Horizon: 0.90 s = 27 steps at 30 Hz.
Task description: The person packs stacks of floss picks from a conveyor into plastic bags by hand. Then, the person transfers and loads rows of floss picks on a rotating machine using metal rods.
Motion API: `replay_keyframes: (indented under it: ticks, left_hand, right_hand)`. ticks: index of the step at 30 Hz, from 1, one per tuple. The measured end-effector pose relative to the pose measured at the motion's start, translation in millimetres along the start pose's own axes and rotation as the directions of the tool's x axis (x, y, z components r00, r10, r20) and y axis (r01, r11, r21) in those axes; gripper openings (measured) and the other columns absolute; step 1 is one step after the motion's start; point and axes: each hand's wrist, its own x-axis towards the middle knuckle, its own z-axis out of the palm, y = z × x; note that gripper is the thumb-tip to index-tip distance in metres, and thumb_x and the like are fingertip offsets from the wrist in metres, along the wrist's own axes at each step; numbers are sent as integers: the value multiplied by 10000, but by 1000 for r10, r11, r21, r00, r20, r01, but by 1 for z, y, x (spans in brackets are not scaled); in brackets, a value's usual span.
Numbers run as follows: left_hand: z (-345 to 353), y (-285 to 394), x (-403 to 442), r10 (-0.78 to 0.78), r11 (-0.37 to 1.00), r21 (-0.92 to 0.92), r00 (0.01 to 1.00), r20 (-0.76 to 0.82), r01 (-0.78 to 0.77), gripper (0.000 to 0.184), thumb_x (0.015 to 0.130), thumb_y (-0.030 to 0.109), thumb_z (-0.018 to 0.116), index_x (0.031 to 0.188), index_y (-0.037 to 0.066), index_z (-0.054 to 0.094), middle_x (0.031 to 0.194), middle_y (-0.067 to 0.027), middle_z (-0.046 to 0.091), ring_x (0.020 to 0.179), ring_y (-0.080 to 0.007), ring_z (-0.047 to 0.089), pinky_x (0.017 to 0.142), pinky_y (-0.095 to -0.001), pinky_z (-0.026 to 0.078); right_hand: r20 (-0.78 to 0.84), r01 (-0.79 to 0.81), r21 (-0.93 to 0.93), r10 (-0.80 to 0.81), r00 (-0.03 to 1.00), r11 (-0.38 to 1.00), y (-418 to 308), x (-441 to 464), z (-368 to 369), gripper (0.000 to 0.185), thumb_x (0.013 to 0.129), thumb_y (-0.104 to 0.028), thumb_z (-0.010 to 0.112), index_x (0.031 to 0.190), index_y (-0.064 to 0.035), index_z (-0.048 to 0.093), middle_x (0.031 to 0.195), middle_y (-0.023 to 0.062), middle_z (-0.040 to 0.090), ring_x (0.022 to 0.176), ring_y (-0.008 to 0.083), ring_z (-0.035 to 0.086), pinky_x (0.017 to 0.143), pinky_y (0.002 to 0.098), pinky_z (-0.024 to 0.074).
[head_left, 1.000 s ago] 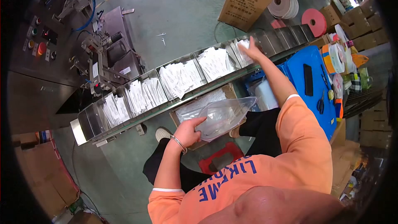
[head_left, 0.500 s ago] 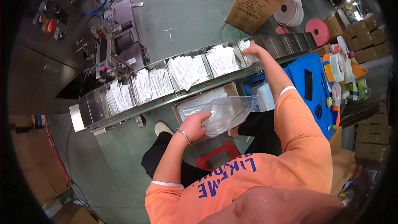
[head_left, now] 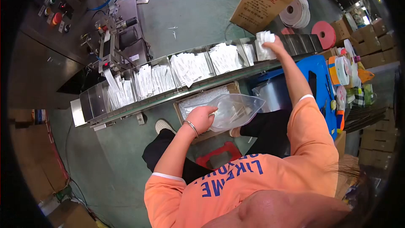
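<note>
Over the conveyor (head_left: 98, 100), right hand (head_left: 277, 46) grips newly lifted packets (head_left: 264, 42) while left hand (head_left: 201, 119) still holds a bag (head_left: 237, 110).

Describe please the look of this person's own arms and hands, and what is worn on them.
Short orange sleeves with white edging end above the elbows. The left hand is ungloved, with a silver-coloured bangle at its wrist. The right hand is also ungloved.

We see the work area in even, moderate light | ceiling lamps (head_left: 365, 18) flare at upper right amid dimness | soft sheen marks the green floor (head_left: 198, 0), highlights the clear bag (head_left: 234, 112) | white packets (head_left: 190, 68) look pale, their print illegible | fisheye bends our edges into black
</note>
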Motion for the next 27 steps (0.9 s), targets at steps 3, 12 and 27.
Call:
replay_keyframes:
  ticks: [3, 12, 27]
  left_hand:
    - [17, -8, 11, 55, 998, 22, 997, -47, -54, 392, 708, 64, 492, 1087, 68, 591, 968, -202, 604, 891, -340, 580, 804, -369, 463]
    - [80, 11, 17, -18, 996, 76, 968, -250, 38, 648, 663, -26, 454, 1296, -29, 315, 1336, -266, 310, 970, -414, 528, 873, -421, 429]
    - [98, 11, -21, -78, 987, -138, 997, 7, 78, 784, 641, -71, 442, 1357, -44, 125, 1411, -250, 149, 849, -428, 554, 695, -446, 480]
  right_hand:
    - [67, 31, 316, -55, 996, 948, -41, -48, -32, 409, 638, -73, 636, 1034, -3, 564, 932, 83, 625, 807, 189, 613, 742, 321, 488]
    - [326, 80, -242, 4, 945, 967, -32, -282, 76, 920, 501, -235, 759, 1278, -19, 315, 1095, 197, 545, 1041, 309, 537, 905, 358, 411]
    - [536, -79, -406, 307, 787, 911, 295, -280, 322, 524, 746, -371, 614, 1097, 3, 505, 1055, 164, 558, 953, 258, 544, 847, 360, 431]
